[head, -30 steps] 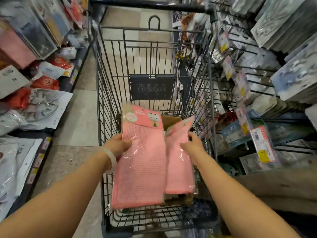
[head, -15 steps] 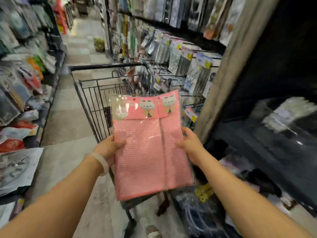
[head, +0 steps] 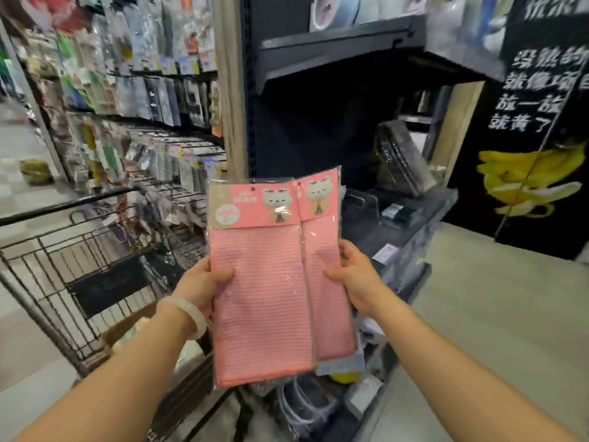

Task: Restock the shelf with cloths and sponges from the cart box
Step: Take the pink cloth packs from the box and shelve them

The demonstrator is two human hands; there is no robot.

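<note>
Left hand [head: 204,283]: fingers curled behind the left edge of the front pink cloth pack [head: 259,298], thumb pressed flat on its front face. A pale bangle [head: 188,315] sits on that wrist. Right hand [head: 355,279]: thumb on the front of the second pink cloth pack [head: 326,282], fingers wrapped behind its right edge. Both packs are held upright at chest height, side by side, the front one overlapping the second. Each is in clear film with a pink header card bearing a cartoon animal.

Hidden or unclear: most of the second pack lies behind the first; a grey edge shows below it, identity not determinable. Fingertips of both hands are out of sight behind the packs. Header print is too blurred to read.

Surroundings: wire cart [head: 95,266] at lower left, a brown cardboard box [head: 127,330] partly visible inside it. Directly behind the packs, a dark shelf unit [head: 334,100] with a few dark packaged items on one shelf. Left, rows of hanging packaged goods [head: 143,90], blurred. Right, a black sign [head: 541,122] with white characters and a banana picture. Pale tiled floor [head: 494,298].
</note>
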